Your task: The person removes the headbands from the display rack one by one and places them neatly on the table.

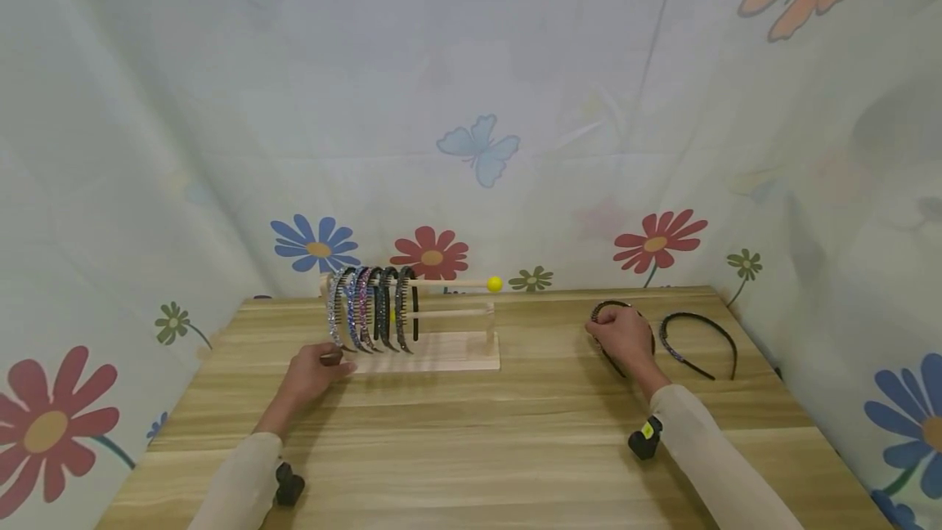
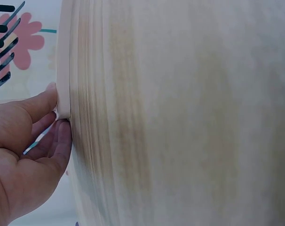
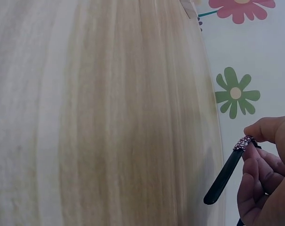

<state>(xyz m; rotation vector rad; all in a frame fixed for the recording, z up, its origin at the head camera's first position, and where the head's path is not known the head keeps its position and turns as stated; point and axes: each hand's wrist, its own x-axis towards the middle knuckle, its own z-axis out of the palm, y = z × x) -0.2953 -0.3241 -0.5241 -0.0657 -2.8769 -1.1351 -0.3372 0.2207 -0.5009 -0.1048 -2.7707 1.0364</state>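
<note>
At the left, my left hand (image 1: 309, 375) holds the front left corner of a pale wooden headband stand (image 1: 464, 350). In the left wrist view, the thumb lies along the edge of its base (image 2: 63, 70), with the fingers at the end. Several glittery toothed headbands hang on the stand's left part, among them a pink one (image 1: 363, 309) and a dark one (image 1: 401, 313). On the right side of the table, my right hand (image 1: 625, 342) pinches a black headband (image 3: 225, 174) by its stretch of pinkish stones. One bare black end of it points down.
Another black headband (image 1: 717, 324) with a sparkly section lies to the right of my right hand, near the table's right edge. A yellow ball (image 1: 495, 285) tips the stand's upper rod. Behind the wooden table (image 1: 471, 448) hangs a flowered cloth (image 1: 383, 170).
</note>
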